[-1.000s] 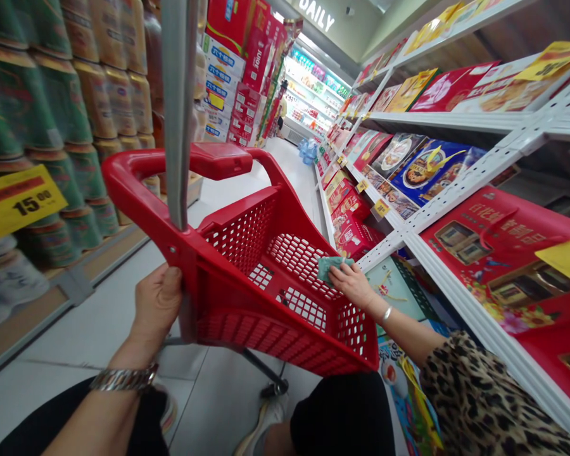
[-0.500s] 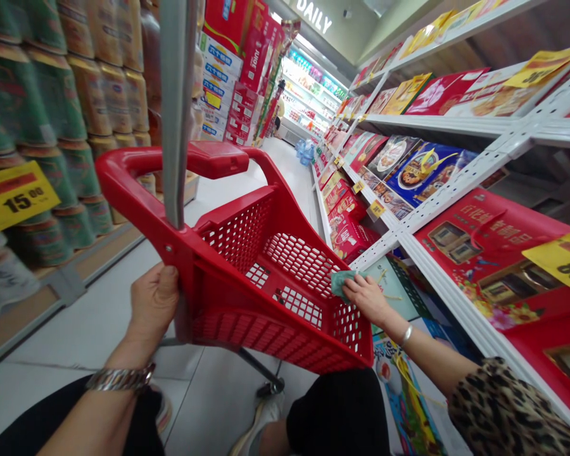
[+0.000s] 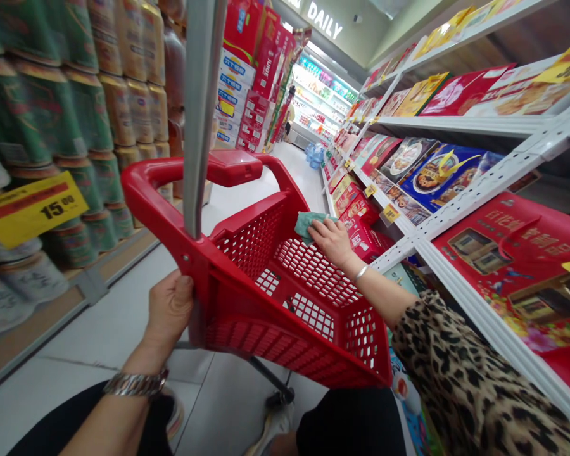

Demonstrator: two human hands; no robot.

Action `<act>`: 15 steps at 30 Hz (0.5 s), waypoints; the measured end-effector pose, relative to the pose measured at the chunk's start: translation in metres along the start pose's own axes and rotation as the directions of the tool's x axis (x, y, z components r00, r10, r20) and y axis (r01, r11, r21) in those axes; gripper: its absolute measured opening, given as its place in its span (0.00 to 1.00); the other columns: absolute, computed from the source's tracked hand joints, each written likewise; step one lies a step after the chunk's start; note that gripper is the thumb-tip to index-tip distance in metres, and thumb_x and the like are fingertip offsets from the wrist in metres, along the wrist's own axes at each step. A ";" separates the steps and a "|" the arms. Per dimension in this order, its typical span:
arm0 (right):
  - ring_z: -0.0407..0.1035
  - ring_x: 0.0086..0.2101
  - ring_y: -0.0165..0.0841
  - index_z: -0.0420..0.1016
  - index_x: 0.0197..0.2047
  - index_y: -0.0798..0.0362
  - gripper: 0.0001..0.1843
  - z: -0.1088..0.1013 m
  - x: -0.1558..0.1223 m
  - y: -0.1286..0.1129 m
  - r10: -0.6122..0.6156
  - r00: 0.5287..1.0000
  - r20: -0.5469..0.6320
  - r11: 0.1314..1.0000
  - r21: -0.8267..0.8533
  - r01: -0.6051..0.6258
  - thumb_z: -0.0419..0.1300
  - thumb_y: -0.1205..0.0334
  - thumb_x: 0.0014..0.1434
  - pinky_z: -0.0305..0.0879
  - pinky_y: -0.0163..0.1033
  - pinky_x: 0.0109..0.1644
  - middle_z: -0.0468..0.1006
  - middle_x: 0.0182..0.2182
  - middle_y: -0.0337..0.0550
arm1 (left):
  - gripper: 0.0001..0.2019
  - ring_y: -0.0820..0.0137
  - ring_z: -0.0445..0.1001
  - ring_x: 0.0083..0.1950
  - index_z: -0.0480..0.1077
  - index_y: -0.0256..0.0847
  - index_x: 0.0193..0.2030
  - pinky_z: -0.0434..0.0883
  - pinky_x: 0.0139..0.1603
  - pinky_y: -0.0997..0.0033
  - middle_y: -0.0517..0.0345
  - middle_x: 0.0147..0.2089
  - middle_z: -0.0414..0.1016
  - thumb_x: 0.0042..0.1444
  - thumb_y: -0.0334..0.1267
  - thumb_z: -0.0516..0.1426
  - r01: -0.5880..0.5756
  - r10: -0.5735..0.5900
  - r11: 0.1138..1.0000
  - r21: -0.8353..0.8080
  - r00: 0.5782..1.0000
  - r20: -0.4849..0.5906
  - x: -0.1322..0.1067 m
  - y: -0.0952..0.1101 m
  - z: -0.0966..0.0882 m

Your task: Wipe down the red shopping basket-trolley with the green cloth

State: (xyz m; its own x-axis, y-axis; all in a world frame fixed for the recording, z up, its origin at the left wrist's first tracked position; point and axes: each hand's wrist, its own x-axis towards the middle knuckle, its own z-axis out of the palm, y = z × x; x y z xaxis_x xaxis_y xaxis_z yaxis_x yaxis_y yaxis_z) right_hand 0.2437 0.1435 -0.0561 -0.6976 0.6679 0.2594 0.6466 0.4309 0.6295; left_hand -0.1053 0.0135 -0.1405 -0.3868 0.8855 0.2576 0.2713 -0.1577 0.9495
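Note:
A red plastic shopping cart (image 3: 289, 364) with perforated basket walls stands tilted in front of me. My left hand (image 3: 171, 305) is closed around the cart's frame below its handle (image 3: 145, 180), the thumb on the near side. My right hand (image 3: 331, 239) presses a green cloth (image 3: 308, 225) against the top rim on the cart's far side, near the handle end. The fingers lie over the cloth and partly hide it. A grey metal pole (image 3: 200, 114) rises from the handle side of the cart.
Stacked cans (image 3: 47, 101) and a yellow price tag (image 3: 35, 206) line the left. White shelves (image 3: 413, 231) with red gift boxes (image 3: 517, 266) run close along the right. Blue wrapped bottles (image 3: 314, 155) stand on the floor further down the aisle.
My right hand has slid the cloth along the far rim, away from me toward the handle end. My left hand keeps its hold. The whole view has shifted slightly.

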 end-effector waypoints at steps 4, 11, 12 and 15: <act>0.63 0.49 0.43 0.79 0.56 0.52 0.17 0.010 0.018 -0.003 0.025 1.000 0.004 1.000 -0.007 -0.025 0.51 0.66 0.74 0.51 0.47 0.47 0.77 0.57 0.53 | 0.33 0.70 0.59 0.28 0.59 0.45 0.22 0.64 0.28 0.70 0.60 0.21 0.64 0.51 0.76 0.45 -0.032 0.033 0.999 -0.012 0.999 0.020 0.004 -0.004 0.000; 0.63 0.48 0.43 0.82 0.50 0.52 0.16 0.021 -0.007 -0.020 0.001 0.985 0.175 1.000 0.010 -0.003 0.51 0.67 0.73 0.51 0.46 0.45 0.78 0.48 0.51 | 0.23 0.66 0.65 0.29 0.60 0.46 0.23 0.67 0.32 0.68 0.60 0.22 0.64 0.57 0.62 0.46 -0.060 0.060 0.997 0.039 0.998 -0.002 0.017 -0.015 0.007; 0.63 0.47 0.43 0.82 0.49 0.52 0.16 0.022 -0.012 -0.024 0.001 0.976 0.217 1.000 0.016 -0.004 0.52 0.67 0.73 0.52 0.46 0.45 0.78 0.46 0.51 | 0.23 0.66 0.66 0.29 0.60 0.46 0.23 0.66 0.32 0.68 0.59 0.22 0.66 0.57 0.61 0.46 -0.054 0.054 0.997 0.046 0.998 -0.010 0.020 -0.016 0.008; 0.63 0.46 0.43 0.83 0.46 0.53 0.15 0.023 -0.031 -0.038 -0.030 0.933 0.357 0.999 0.049 0.014 0.54 0.67 0.72 0.54 0.47 0.46 0.78 0.43 0.52 | 0.22 0.66 0.66 0.29 0.61 0.45 0.24 0.64 0.31 0.68 0.60 0.22 0.65 0.57 0.60 0.45 -0.020 0.021 0.997 0.070 1.000 -0.018 0.026 -0.017 0.015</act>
State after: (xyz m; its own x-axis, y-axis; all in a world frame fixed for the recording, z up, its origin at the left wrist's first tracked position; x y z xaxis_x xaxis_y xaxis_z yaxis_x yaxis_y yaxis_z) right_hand 0.2478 0.1208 -0.1045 -0.5606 0.8272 -0.0387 0.6511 0.4691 0.5966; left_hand -0.1068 0.0458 -0.1530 -0.3966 0.8741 0.2804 0.3401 -0.1438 0.9293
